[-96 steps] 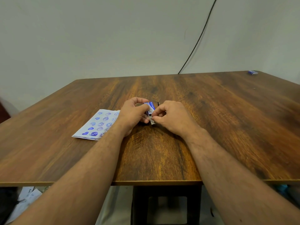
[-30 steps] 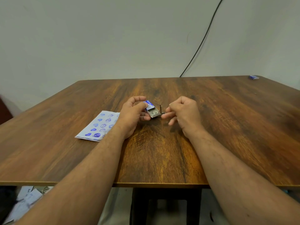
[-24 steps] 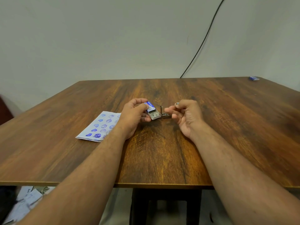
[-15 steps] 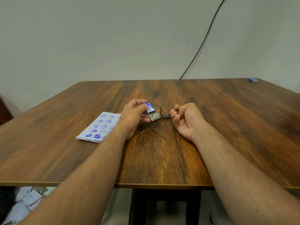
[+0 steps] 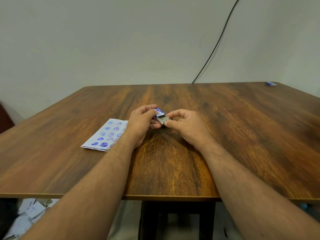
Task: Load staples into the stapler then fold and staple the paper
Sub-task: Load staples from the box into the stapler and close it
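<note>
My left hand (image 5: 140, 123) holds a small blue staple box (image 5: 161, 116) just above the middle of the wooden table (image 5: 242, 135). The box's grey inner tray is slid out to the right. My right hand (image 5: 187, 127) pinches the tray's open end between thumb and forefinger. The small metal stapler is almost wholly hidden behind my right hand's fingers. A white paper with blue heart and spiral prints (image 5: 107, 135) lies flat on the table to the left of my left wrist.
A small blue object (image 5: 271, 83) lies at the table's far right corner. A black cable (image 5: 216, 45) runs down the wall behind the table. Loose papers (image 5: 26, 215) lie on the floor at the lower left.
My right hand had drawn back to the right, baring the small stapler on the table. It has now come back to the tray of the staple box. The left hand kept hold of the box.
</note>
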`<state>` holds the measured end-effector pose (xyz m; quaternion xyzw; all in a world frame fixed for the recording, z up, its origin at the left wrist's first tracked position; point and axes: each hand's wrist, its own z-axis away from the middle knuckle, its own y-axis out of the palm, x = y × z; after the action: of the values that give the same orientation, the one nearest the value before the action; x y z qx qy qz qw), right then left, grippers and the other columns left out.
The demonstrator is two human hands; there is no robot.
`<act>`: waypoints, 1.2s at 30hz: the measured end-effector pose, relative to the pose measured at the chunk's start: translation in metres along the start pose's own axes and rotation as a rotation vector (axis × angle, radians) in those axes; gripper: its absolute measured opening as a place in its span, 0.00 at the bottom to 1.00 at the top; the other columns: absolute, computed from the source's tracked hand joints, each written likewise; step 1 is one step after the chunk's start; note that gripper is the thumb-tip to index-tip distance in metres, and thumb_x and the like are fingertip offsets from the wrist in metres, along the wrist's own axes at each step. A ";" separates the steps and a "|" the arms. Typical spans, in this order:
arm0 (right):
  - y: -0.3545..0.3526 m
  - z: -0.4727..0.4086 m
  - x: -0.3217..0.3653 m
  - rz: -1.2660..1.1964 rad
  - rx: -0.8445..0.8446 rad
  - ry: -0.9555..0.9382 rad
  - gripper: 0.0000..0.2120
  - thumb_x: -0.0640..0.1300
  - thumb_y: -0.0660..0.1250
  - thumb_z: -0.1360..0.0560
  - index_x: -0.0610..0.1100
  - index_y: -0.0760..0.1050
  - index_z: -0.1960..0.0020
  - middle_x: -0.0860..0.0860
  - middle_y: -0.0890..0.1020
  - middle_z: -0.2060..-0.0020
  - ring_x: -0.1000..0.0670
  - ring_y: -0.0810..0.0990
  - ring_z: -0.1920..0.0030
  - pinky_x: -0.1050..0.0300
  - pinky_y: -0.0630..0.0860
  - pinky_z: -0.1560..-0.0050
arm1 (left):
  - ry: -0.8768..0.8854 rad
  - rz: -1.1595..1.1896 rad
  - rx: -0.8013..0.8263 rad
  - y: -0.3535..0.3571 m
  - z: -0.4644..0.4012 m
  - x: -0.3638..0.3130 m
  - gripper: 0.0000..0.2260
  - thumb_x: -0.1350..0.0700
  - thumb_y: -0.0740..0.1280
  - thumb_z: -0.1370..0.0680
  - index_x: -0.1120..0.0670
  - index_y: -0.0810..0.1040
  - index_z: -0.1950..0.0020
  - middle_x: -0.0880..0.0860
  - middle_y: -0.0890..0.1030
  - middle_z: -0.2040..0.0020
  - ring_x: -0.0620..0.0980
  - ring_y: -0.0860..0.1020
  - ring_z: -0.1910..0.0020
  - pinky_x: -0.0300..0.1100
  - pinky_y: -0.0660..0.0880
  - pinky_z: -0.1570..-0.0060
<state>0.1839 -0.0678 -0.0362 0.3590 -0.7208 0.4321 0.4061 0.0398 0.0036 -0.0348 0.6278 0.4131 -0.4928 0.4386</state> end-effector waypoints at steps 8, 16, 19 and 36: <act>0.000 0.000 0.001 -0.028 -0.043 0.039 0.10 0.48 0.79 0.31 0.45 0.84 0.54 0.47 0.87 0.60 0.50 0.83 0.62 0.53 0.77 0.57 | 0.034 0.044 0.053 -0.002 0.003 0.001 0.14 0.66 0.64 0.20 0.58 0.78 0.36 0.57 0.82 0.59 0.45 0.79 0.72 0.36 0.79 0.69; -0.001 -0.006 0.001 -0.054 -0.007 0.153 0.04 0.50 0.78 0.34 0.49 0.87 0.63 0.52 0.86 0.69 0.55 0.79 0.66 0.57 0.73 0.61 | 0.069 0.080 0.162 -0.005 0.004 0.001 0.23 0.73 0.64 0.25 0.54 0.77 0.35 0.57 0.82 0.53 0.50 0.82 0.62 0.40 0.82 0.61; -0.001 -0.007 0.000 -0.074 -0.008 0.163 0.04 0.49 0.78 0.35 0.49 0.87 0.64 0.52 0.85 0.69 0.54 0.79 0.66 0.56 0.73 0.60 | 0.065 0.072 0.229 -0.008 0.003 0.002 0.29 0.76 0.65 0.29 0.53 0.76 0.32 0.57 0.82 0.53 0.51 0.82 0.57 0.42 0.82 0.57; -0.006 -0.001 0.008 0.004 -0.046 0.121 0.13 0.50 0.68 0.27 0.50 0.80 0.70 0.57 0.75 0.76 0.58 0.69 0.75 0.60 0.66 0.71 | 0.183 -0.172 0.071 -0.002 0.005 0.005 0.26 0.63 0.76 0.30 0.49 0.78 0.34 0.59 0.82 0.49 0.52 0.81 0.56 0.50 0.83 0.52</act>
<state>0.1863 -0.0702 -0.0261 0.3211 -0.7054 0.4373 0.4562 0.0375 -0.0004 -0.0405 0.6476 0.4860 -0.4835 0.3327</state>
